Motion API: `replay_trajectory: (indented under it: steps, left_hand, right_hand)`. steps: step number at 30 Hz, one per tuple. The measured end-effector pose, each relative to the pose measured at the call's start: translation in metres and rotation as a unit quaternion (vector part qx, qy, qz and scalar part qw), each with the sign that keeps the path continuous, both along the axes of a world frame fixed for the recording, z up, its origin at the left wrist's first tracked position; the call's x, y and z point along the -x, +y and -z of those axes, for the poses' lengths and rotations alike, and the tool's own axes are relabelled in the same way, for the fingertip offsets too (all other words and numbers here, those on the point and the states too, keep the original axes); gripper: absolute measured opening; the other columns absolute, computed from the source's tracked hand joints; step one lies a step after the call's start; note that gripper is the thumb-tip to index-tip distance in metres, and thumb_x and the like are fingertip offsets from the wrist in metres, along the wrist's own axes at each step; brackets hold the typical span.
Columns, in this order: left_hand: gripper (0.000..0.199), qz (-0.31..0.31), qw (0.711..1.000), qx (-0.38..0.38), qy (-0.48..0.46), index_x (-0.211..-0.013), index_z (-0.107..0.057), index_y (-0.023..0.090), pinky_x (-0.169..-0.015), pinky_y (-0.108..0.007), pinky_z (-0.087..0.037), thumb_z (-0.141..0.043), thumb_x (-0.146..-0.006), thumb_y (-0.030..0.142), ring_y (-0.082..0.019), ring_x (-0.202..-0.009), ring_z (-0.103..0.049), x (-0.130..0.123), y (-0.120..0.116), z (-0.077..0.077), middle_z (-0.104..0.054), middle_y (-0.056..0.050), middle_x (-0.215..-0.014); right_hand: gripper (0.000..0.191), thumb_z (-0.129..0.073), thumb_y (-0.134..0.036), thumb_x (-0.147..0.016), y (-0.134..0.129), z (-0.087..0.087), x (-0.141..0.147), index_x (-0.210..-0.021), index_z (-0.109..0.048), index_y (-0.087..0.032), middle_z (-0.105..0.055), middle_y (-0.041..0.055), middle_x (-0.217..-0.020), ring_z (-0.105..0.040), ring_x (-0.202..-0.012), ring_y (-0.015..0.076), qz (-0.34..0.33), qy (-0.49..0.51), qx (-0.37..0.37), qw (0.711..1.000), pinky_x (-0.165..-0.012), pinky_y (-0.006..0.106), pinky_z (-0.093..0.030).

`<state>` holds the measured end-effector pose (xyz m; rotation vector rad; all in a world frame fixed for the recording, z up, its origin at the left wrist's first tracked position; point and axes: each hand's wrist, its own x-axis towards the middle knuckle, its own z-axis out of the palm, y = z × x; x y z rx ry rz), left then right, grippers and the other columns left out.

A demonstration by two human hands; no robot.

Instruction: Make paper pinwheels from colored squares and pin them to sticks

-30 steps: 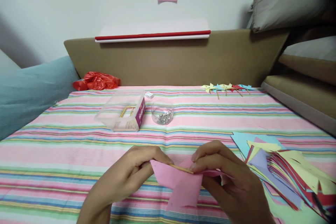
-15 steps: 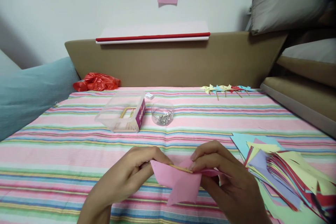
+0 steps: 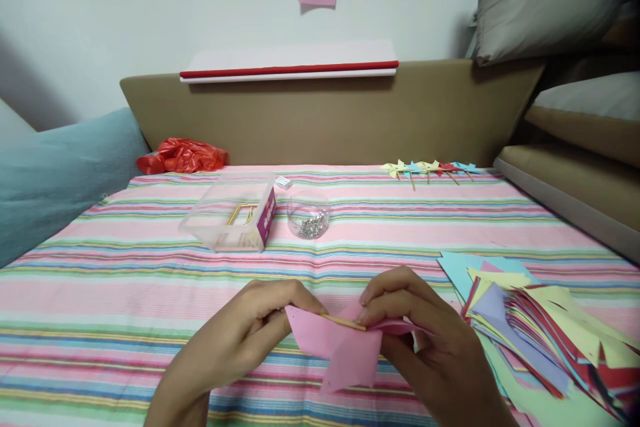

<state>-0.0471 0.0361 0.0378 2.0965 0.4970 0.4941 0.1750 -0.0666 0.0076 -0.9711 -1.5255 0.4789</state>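
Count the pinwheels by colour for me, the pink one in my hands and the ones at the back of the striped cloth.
Yellow pinwheels: 2
Blue pinwheels: 2
Red pinwheel: 1
Pink pinwheel, in the left hand and right hand: 1
Total: 6

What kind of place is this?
It looks like a room at home, with a craft spot on a bed or sofa: there's a striped cloth, a grey cushion and a pile of coloured paper.
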Motion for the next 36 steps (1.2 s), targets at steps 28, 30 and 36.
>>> replay_trajectory:
  steps: [28,30,36]
  left_hand:
    - [0.048,-0.271,0.770,0.501,-0.288,-0.109,-0.069,0.016,-0.073,-0.028,-0.047,-0.080,-0.077,0.050,-0.027,-0.116,-0.062,-0.090,-0.013,0.081,-0.071,-0.015,-0.121]
    - [0.049,-0.273,0.769,0.498,-0.293,-0.109,-0.066,0.017,-0.078,-0.030,-0.046,-0.081,-0.076,0.051,-0.027,-0.116,-0.061,-0.091,-0.015,0.082,-0.070,-0.014,-0.121]
    - [0.040,-0.268,0.783,0.488,-0.278,-0.082,-0.061,0.019,-0.079,-0.029,-0.041,-0.071,-0.083,0.057,-0.017,-0.088,-0.057,-0.083,-0.011,0.079,-0.065,-0.004,-0.091]
  right_hand:
    - [0.042,-0.039,-0.055,-0.100,0.030,0.072,0.049,-0.080,-0.052,-0.021,-0.054,-0.0004,-0.075,-0.050,-0.070,0.0164,0.089,0.052,0.292,0.951,-0.065,0.028,-0.040]
    - [0.043,-0.037,-0.056,-0.100,0.032,0.074,0.033,-0.080,-0.052,-0.021,-0.050,-0.0026,-0.069,-0.046,-0.062,0.0147,0.118,0.050,0.294,0.947,-0.060,0.027,-0.038]
    - [0.044,-0.039,-0.056,-0.100,0.096,0.063,-0.078,-0.082,-0.056,-0.020,-0.048,-0.0044,-0.061,-0.046,-0.054,0.0131,0.236,-0.058,0.290,0.925,-0.054,0.026,-0.040]
